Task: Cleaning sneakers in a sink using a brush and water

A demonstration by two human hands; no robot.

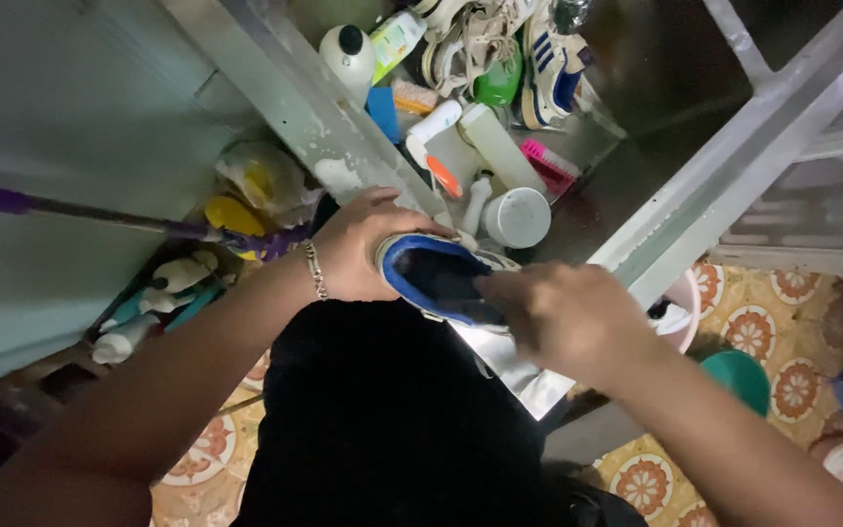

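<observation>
The left hand (353, 256), a chain bracelet (315, 269) at its wrist, is curled around the heel of a white sneaker with a blue padded collar (438, 278), apparently to brace it with the opening facing up, while the right hand (563, 317) closes over the sneaker's front, fingers bent down across the dark opening. The sneaker sits between the two hands, just above the edge of the wet metal counter (529, 376). Beyond the hands, a white round container (519, 217), plastic bottles (397, 39), a pink brush (550, 166) and another striped sneaker (550, 63) crowd the counter.
</observation>
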